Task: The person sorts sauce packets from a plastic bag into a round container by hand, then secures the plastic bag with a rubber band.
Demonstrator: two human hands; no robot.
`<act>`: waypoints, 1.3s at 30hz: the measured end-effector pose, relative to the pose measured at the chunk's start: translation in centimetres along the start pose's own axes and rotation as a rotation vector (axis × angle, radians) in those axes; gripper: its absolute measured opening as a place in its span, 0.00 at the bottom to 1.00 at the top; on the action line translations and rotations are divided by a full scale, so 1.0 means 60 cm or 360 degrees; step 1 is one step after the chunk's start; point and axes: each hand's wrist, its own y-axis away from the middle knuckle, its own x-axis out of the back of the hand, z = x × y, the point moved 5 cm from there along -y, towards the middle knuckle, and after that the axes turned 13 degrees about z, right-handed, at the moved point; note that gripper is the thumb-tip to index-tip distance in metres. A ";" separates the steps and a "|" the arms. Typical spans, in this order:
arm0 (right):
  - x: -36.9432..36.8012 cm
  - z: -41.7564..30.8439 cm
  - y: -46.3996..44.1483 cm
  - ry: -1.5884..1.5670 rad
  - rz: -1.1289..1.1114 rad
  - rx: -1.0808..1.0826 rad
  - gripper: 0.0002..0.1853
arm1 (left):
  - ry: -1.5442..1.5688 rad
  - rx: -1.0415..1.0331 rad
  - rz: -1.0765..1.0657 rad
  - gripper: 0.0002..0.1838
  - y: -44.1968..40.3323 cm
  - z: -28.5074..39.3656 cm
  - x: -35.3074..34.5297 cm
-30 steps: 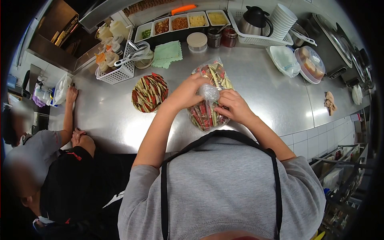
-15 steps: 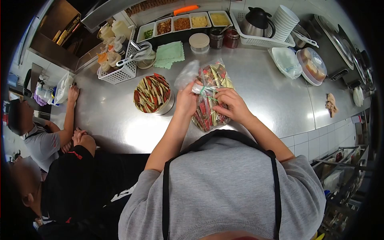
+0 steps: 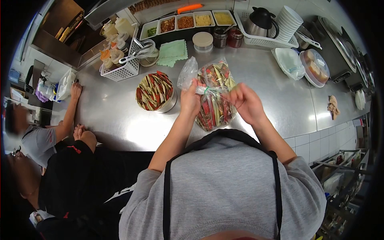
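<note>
A clear plastic bag point(image 3: 214, 114) full of slim red and gold packets lies on the steel counter before me. My left hand point(image 3: 190, 100) is closed around its gathered neck, and loose plastic sticks out above the fingers. A green tie point(image 3: 207, 91) circles that neck. My right hand point(image 3: 248, 103) is just right of the tie, thumb and fingers pinched together. Whatever is in that pinch is too small to make out. Left of the bag stands a round white tub point(image 3: 165, 106) packed with similar red and gold packets point(image 3: 154, 91).
Along the back are a bottle basket point(image 3: 122, 72), a green cloth point(image 3: 173, 53), topping containers point(image 3: 185, 23), lidded jars point(image 3: 220, 38) and a basket with a jug point(image 3: 258, 26). Plastic boxes point(image 3: 314, 68) and a crumpled cloth point(image 3: 333, 107) lie right. Two people point(image 3: 42, 142) are at the left.
My right hand has moved right, away from the bag's middle, with its fingers drawn together. My left hand still grips the neck. The whole view has shifted slightly.
</note>
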 end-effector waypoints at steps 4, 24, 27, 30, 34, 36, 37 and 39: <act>0.023 0.007 -0.037 -0.0668 0.0662 0.0001 0.13 | -0.0006 -0.0176 -0.0107 0.06 0.033 0.005 -0.007; -0.036 0.029 -0.089 0.1995 -0.0072 0.0708 0.52 | -0.0429 -0.0262 -0.0108 0.19 0.084 0.043 -0.031; -0.038 0.035 -0.097 0.1919 -0.0055 0.0653 0.50 | -0.0813 -0.0529 -0.0109 0.26 0.081 0.061 -0.023; -0.035 0.049 -0.099 0.1836 0.0111 0.0812 0.48 | -0.1680 -0.1996 -0.0016 0.31 0.115 0.116 -0.057; -0.031 0.051 -0.098 0.1744 0.0196 0.0604 0.47 | -0.1170 -0.2677 0.0135 0.26 0.193 0.185 -0.066; -0.032 0.053 -0.102 0.1787 0.0229 0.0977 0.46 | -0.1429 -0.2451 -0.0649 0.16 0.208 0.174 -0.092; -0.031 0.057 -0.104 0.1784 0.0220 0.0979 0.46 | -0.1655 -0.2214 -0.0765 0.07 0.191 0.155 -0.096; -0.022 0.066 -0.109 0.1724 0.0239 0.0823 0.46 | -0.1818 -0.2169 -0.0708 0.07 0.163 0.137 -0.087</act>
